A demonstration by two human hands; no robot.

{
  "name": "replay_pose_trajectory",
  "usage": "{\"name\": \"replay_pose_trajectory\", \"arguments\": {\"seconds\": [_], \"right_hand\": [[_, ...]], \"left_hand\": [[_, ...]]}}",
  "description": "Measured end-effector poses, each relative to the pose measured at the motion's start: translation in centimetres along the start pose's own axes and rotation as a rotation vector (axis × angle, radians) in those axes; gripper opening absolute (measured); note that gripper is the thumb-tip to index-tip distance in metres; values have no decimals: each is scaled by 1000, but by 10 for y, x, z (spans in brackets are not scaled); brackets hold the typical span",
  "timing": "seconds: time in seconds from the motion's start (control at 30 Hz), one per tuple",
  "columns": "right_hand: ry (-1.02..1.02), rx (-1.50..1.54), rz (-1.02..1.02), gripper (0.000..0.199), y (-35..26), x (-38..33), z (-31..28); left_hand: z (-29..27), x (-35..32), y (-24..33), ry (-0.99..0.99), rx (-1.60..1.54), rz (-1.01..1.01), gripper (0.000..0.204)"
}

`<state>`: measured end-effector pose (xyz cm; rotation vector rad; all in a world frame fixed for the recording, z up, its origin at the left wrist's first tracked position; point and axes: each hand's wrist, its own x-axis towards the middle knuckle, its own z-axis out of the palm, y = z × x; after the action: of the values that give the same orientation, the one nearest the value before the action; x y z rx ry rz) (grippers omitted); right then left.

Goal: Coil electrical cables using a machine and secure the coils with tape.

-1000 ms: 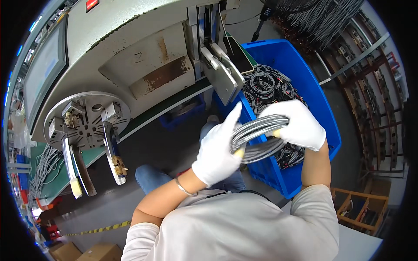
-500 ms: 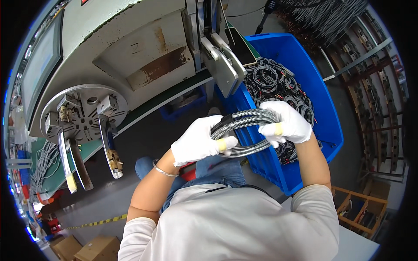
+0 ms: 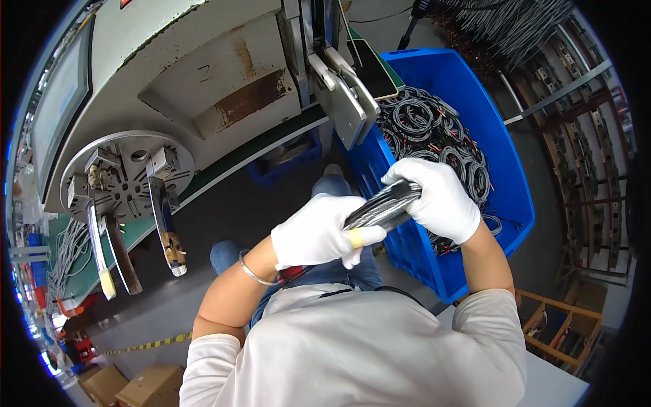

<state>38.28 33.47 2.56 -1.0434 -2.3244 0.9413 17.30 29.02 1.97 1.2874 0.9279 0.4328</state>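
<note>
Both of my hands wear white gloves and grip one coil of grey cable (image 3: 381, 206) in front of my chest. My left hand (image 3: 317, 234) clasps its near end, with a yellow band on one fingertip. My right hand (image 3: 437, 197) wraps around the far end. The coil is squeezed flat into a narrow bundle between the two hands. Just beyond my right hand stands a blue plastic bin (image 3: 505, 169) filled with several coiled grey cables (image 3: 434, 129).
A grey winding machine (image 3: 203, 88) rises on the left, with a round disc (image 3: 125, 176) carrying two downward prongs. A metal flap (image 3: 346, 102) hangs over the bin's rim. Wire racks (image 3: 583, 136) stand at right; cardboard boxes (image 3: 132, 386) lie on the floor.
The open loop of cable has been pressed into a tight flat bundle. Both hands have come lower and closer together, nearer my chest.
</note>
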Motion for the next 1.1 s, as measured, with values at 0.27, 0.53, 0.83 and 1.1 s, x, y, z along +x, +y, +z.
{"name": "replay_pose_trajectory", "arguments": {"seconds": [0.27,0.53,0.83,1.1], "right_hand": [[78,296,95,22,10,4,-7],[248,-90,-91,32,-23,6,-9],[490,-6,-362,24,-27,12,-43],[523,1228,-115,16,-2,57,-63]], "left_hand": [[4,7,-26,230,-165,208,28],[13,-2,6,374,290,225,30],[31,-18,75,711,783,760,31],[17,-6,28,918,780,1166,48]]}}
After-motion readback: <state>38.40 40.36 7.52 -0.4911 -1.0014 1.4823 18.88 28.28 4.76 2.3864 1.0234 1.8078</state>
